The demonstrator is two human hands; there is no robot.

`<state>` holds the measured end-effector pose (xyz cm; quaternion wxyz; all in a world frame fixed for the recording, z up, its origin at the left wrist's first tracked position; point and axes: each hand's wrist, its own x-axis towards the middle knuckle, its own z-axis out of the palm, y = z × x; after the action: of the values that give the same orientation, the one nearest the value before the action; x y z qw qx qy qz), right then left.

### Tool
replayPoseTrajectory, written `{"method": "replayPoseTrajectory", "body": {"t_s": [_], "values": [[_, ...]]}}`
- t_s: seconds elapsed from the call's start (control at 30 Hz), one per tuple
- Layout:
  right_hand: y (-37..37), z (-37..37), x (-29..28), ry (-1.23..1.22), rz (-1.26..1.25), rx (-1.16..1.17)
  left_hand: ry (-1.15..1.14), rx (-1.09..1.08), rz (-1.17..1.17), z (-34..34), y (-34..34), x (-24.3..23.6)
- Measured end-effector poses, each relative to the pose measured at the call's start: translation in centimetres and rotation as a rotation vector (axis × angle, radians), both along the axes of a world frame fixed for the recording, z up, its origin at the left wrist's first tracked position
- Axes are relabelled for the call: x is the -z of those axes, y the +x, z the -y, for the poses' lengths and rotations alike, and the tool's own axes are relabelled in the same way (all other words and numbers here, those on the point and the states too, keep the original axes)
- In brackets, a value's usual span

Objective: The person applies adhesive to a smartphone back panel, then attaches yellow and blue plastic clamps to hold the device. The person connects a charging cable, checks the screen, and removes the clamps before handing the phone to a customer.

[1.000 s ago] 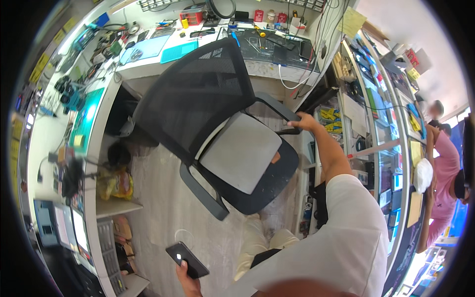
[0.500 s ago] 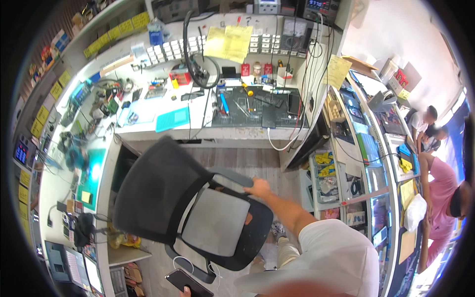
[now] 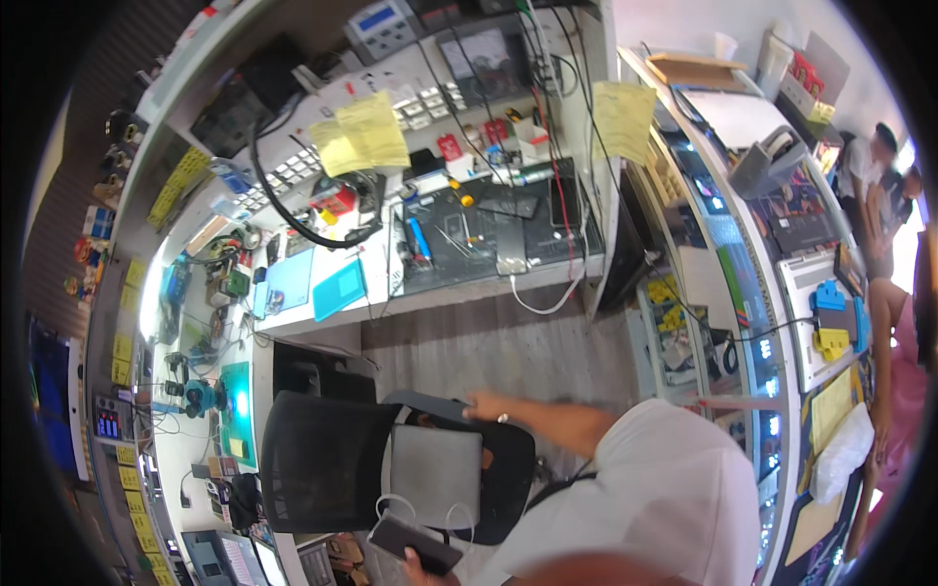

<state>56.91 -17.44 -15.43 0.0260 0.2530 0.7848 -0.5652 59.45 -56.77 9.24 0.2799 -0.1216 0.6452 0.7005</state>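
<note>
My right hand (image 3: 486,407) rests on the armrest (image 3: 430,402) of a black mesh office chair (image 3: 327,459), its fingers closed around the armrest end. A flat grey rectangular thing with rounded corners (image 3: 437,464) lies on the seat; its kind is unclear. My left hand (image 3: 418,569), low in the picture, holds a dark phone-like device (image 3: 415,543). A white cable (image 3: 396,501) loops beside the device, over the grey thing's lower edge.
Ahead stands a white workbench with a black mat (image 3: 459,254), tools and a blue tray (image 3: 339,289). A glass display counter (image 3: 747,283) runs along the right. Other people stand beyond it, one in pink (image 3: 899,391). A white cable (image 3: 547,311) hangs over the bench edge.
My view has turned and shifted. The chair has swung round and now sits lower in the picture, with my right hand still on its armrest. The device in my left hand shows more fully.
</note>
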Motion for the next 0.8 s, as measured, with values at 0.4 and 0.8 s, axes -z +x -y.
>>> {"method": "replayPoseTrajectory", "body": {"t_s": [0.4, 0.8], "values": [[22.6, -27.7, -13.5, 0.141, -0.137, 1.183, 0.165, 0.326, -0.137, -24.3, -3.1, -2.1], [24.3, -31.5, 6.9, -0.052, 0.677, 0.856, 0.118, 0.607, -0.037, -38.0, -12.2, 0.4]]}}
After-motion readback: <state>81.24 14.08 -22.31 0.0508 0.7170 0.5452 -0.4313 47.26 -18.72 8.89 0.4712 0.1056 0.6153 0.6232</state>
